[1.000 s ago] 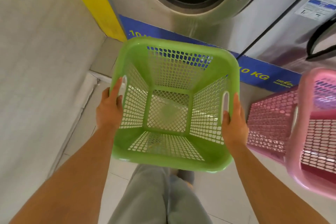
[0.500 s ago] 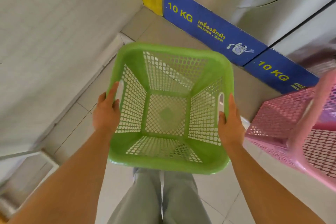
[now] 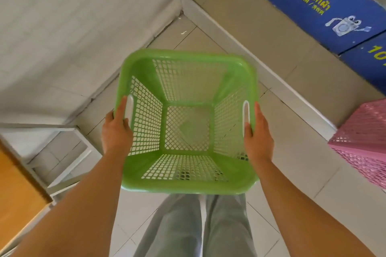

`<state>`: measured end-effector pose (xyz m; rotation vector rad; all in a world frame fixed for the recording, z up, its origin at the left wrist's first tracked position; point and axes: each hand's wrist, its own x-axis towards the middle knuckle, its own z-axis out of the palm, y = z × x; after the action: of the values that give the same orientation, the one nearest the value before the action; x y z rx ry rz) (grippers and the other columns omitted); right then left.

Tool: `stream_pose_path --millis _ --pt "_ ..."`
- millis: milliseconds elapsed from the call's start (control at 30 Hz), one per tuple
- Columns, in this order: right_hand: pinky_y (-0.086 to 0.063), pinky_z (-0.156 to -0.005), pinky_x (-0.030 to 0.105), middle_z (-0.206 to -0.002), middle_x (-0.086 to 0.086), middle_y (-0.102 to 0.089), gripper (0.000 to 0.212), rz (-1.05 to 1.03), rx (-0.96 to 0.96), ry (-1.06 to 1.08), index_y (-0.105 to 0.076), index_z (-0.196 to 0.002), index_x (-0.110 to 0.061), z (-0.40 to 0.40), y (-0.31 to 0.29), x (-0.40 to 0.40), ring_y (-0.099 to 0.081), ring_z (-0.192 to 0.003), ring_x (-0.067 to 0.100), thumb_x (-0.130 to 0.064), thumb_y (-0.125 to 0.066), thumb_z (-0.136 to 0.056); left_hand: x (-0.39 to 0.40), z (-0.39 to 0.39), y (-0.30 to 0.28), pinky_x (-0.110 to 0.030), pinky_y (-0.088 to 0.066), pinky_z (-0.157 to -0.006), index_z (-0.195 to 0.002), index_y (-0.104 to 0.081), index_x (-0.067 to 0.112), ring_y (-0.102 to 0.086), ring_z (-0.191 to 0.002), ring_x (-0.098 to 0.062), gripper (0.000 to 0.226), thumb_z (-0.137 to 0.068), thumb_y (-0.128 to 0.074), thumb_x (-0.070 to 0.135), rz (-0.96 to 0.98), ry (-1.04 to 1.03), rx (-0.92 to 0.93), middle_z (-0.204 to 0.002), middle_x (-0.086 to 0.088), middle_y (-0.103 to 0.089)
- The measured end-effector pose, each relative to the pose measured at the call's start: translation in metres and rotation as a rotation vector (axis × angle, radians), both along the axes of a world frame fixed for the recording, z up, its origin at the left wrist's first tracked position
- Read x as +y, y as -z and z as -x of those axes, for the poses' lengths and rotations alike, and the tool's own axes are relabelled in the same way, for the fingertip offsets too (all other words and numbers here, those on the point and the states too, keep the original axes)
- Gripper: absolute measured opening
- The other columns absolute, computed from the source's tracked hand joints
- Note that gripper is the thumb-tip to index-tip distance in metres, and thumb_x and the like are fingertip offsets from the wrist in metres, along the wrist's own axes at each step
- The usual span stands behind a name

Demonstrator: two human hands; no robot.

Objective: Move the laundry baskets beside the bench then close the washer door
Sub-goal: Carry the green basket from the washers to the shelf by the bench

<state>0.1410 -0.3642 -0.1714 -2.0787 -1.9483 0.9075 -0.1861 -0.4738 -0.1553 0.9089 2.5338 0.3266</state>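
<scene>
I am holding the square green plastic laundry basket with mesh walls (image 3: 188,123) up in front of me, clear of the floor, with its open top facing me and nothing inside it. My left hand (image 3: 117,131) grips the left rim, the fingers (image 3: 122,108) lying along the outside next to the white handle slot, and my right hand (image 3: 258,135) clasps the right rim the same way beside the other slot, so both hands are closed on the basket. Below it, near me, are my 2 legs in grey trousers (image 3: 198,227), standing on the pale tiled floor (image 3: 292,169). At the far right edge sits the pink plastic mesh laundry basket (image 3: 363,144), well apart from the green one and only partly in view; it seems to be tipped on its side, though I cannot be sure from this little of it. Far and to the right runs the blue base panel of the washer (image 3: 313,4), printed with yellow "KG" lettering and a small cartoon washing machine, standing on a raised beige step. On the near left is the bench with an orange-brown wooden top and white metal frame (image 3: 18,183), set against the pale grey wall (image 3: 62,27) that fills the far left.
</scene>
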Motion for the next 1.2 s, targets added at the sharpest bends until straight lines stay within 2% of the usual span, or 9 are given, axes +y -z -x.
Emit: stream_pose_path --millis 267,367,467,567,667,800,900,1000,1200 --pt "-0.054 -0.074 0.043 -0.158 -0.007 -0.025 0.06 -0.004 -0.014 -0.082 -0.01 -0.151 -0.041 0.05 0.047 -0.03 -0.061 -0.113 0.033 -0.026 -0.039 -0.101 -0.052 0.042 0.045 -0.047 -0.053 -0.073 -0.145 -0.014 0.051 -0.056 -0.1 -0.035 0.066 -0.098 -0.038 0.011 0.068 -0.055 0.004 -0.131 -0.014 -0.044" --pt "-0.054 -0.074 0.041 -0.16 -0.007 -0.021 0.061 0.025 -0.044 -0.122 -0.008 -0.152 -0.039 0.058 0.059 -0.037 -0.059 -0.116 0.033 -0.025 -0.039 -0.101 -0.059 0.051 0.06 -0.054 -0.054 -0.079 -0.144 -0.011 0.053 -0.055 -0.104 -0.038 0.079 -0.092 -0.041 0.001 0.152 -0.084 -0.065 -0.137 -0.014 -0.039" --pt "-0.054 -0.067 0.04 -0.161 -0.001 -0.016 0.065 0.077 -0.091 -0.145 -0.002 -0.152 -0.039 0.06 0.065 -0.046 -0.064 -0.106 0.036 -0.022 -0.039 -0.101 -0.068 0.052 0.064 -0.057 -0.053 -0.083 -0.144 -0.007 0.053 -0.054 -0.109 -0.042 0.089 -0.086 -0.043 -0.004 0.246 -0.105 -0.154 -0.147 -0.009 -0.029" --pt "-0.054 -0.079 0.047 -0.162 0.005 -0.011 0.068 0.084 -0.141 -0.178 0.0 -0.152 -0.036 0.061 0.063 -0.048 -0.06 -0.112 0.04 -0.02 -0.041 -0.1 -0.076 0.052 0.063 -0.059 -0.049 -0.092 -0.143 -0.001 0.055 -0.048 -0.123 -0.045 0.081 -0.092 -0.045 0.01 0.261 -0.054 -0.177 -0.159 -0.004 -0.011" --pt "-0.051 -0.09 0.045 -0.162 0.007 -0.006 0.069 0.082 -0.214 -0.247 -0.001 -0.153 -0.029 0.062 0.054 -0.045 -0.05 -0.125 0.036 -0.021 -0.042 -0.099 -0.076 0.049 0.062 -0.059 -0.04 -0.104 -0.15 -0.005 0.044 -0.034 -0.135 -0.046 0.077 -0.093 -0.051 0.018 0.297 -0.048 -0.171 -0.162 -0.008 0.001" --pt "-0.044 -0.102 0.045 -0.162 0.009 -0.005 0.068 0.099 -0.249 -0.322 -0.002 -0.154 -0.023 0.058 0.036 -0.05 -0.041 -0.135 0.034 -0.024 -0.041 -0.099 -0.068 0.034 0.048 -0.057 -0.027 -0.114 -0.153 -0.01 0.029 -0.017 -0.146 -0.04 0.072 -0.095 -0.052 0.028 0.323 -0.065 -0.149 -0.162 -0.012 0.001" --pt "-0.038 -0.108 0.046 -0.162 0.009 -0.008 0.065 0.123 -0.239 -0.314 -0.004 -0.154 -0.022 0.046 0.019 -0.058 -0.034 -0.14 0.032 -0.028 -0.04 -0.1 -0.057 0.02 0.031 -0.056 -0.023 -0.116 -0.153 -0.014 0.02 -0.019 -0.146 -0.037 0.068 -0.095 -0.048 0.034 0.338 0.021 -0.108 -0.161 -0.013 -0.012" --pt "-0.036 -0.108 0.045 -0.162 0.01 -0.011 0.064 0.142 -0.247 -0.271 -0.007 -0.154 -0.02 0.028 -0.005 -0.068 -0.034 -0.14 0.032 -0.028 -0.038 -0.1 -0.044 -0.002 0.008 -0.052 -0.016 -0.119 -0.153 -0.014 0.015 -0.015 -0.148 -0.033 0.067 -0.097 -0.044 0.036 0.349 0.116 -0.12 -0.162 -0.012 -0.012" --pt "-0.033 -0.107 0.042 -0.161 0.009 -0.013 0.061 0.151 -0.229 -0.136 -0.009 -0.154 -0.019 -0.03 -0.055 -0.091 -0.034 -0.139 0.031 -0.03 -0.036 -0.101 -0.018 -0.068 -0.046 -0.05 -0.021 -0.118 -0.151 -0.021 0.011 -0.022 -0.145 -0.036 0.061 -0.098 -0.041 0.034 0.298 0.263 -0.125 -0.159 -0.015 -0.021"
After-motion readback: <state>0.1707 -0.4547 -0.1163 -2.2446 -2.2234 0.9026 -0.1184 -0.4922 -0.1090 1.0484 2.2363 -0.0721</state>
